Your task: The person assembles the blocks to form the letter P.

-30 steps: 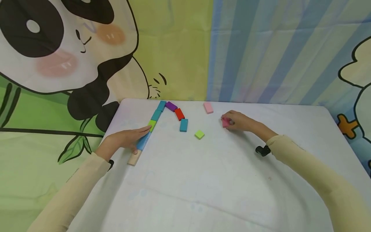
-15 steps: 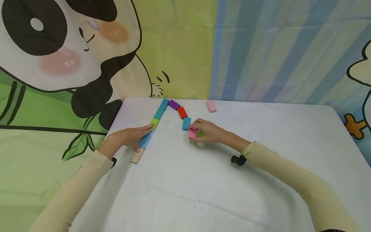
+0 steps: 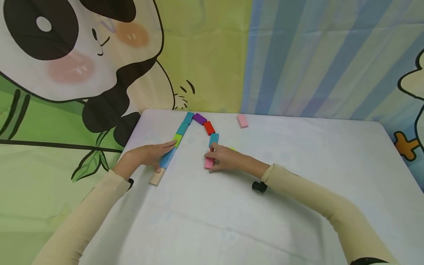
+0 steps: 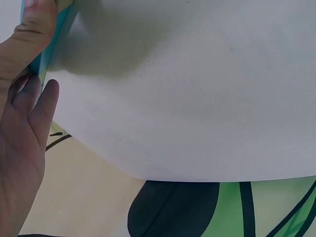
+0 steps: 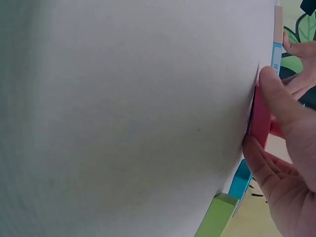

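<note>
My right hand (image 3: 226, 159) pinches a pink block (image 3: 209, 163) between thumb and fingertips, low over the table, just in front of a teal block (image 3: 214, 138). In the right wrist view the block (image 5: 260, 118) stands on its long edge. That teal block, a red block (image 3: 209, 127) and a purple block (image 3: 200, 118) form a curved line. My left hand (image 3: 145, 156) rests with extended fingers along a straight row, at its blue block (image 3: 168, 159) and green block (image 3: 177, 140). Farther along lie two teal blocks (image 3: 182, 128); a bare wooden block (image 3: 157, 177) ends the row nearest me.
A lime green block (image 5: 217, 216) lies beside my right hand, mostly hidden behind it in the head view. A light pink block (image 3: 242, 121) sits near the far edge of the white table (image 3: 281, 228). Behind hangs a printed panda cloth (image 3: 198, 55).
My right hand has carried the pink block leftward and nearer, from the right of the green block to the front of the curved line. My left hand stays on the row.
</note>
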Action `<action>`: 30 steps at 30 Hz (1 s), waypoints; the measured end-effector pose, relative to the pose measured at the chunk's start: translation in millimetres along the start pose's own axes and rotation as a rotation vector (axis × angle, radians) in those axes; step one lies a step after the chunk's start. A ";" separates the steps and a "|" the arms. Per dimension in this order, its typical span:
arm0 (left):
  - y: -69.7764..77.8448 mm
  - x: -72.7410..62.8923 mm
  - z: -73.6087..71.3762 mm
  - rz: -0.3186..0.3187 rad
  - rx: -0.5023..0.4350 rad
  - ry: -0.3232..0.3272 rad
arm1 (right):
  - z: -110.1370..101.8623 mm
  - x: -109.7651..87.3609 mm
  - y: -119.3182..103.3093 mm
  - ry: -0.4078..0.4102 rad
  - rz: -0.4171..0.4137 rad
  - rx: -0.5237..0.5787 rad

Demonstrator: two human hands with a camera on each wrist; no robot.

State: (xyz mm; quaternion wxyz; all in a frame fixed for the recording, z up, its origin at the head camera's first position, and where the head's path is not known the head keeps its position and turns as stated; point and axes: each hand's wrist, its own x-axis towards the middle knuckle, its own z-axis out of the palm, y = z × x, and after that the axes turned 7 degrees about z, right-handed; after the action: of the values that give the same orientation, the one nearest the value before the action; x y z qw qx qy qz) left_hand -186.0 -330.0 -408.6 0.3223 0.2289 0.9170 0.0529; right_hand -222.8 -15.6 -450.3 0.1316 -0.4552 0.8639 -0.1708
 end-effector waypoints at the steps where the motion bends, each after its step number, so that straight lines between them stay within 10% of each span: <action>1: 0.0 -0.3 0.0 0.003 0.007 0.001 | 0.0 0.9 0.2 -0.017 0.006 0.001; 10: -0.6 -0.2 1.2 0.001 0.001 -0.002 | -3.0 4.6 6.1 -0.071 -0.088 -0.082; 30: 0.8 1.0 0.4 0.006 0.013 0.012 | 2.4 3.8 14.0 0.214 -0.132 -0.171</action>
State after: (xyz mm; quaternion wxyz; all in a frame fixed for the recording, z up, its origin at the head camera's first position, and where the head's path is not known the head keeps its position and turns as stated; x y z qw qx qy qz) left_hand -186.1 -328.9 -409.3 0.3152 0.2335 0.9185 0.0490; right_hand -234.3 -11.8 -458.6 -0.0121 -0.4995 0.8527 -0.1523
